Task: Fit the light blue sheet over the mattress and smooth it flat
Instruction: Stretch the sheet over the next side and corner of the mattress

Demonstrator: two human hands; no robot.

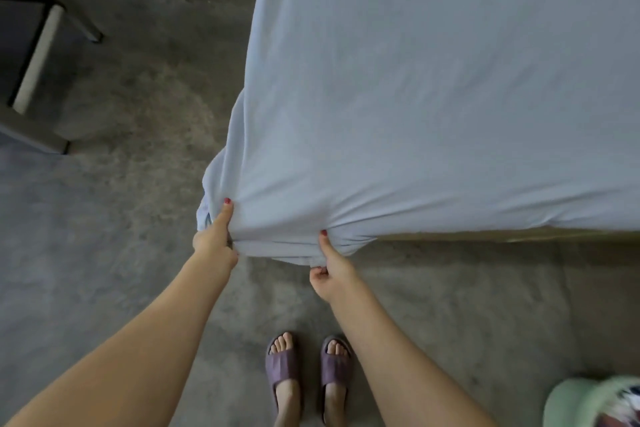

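The light blue sheet lay over the whole visible top of the mattress, fairly flat across the middle with faint creases, and gathered into tight folds at the near left corner, where the fitting was in hand. Along the near edge, right of that corner, a tan strip of mattress side showed bare below the hem. The concrete floor lay open along the left side and the near edge, so there was room to step either way; a grey furniture frame stood well apart at the far left. The purple slippers stood just short of the corner. The left hand gripped the bunched cloth at the corner's left flank, thumb pressed up against the fabric. The right hand pinched the hem under the corner's near face, fingers curled beneath. The next move seemingly called for drawing the gathered hem down and under the corner, then working right along the uncovered edge before smoothing the top.
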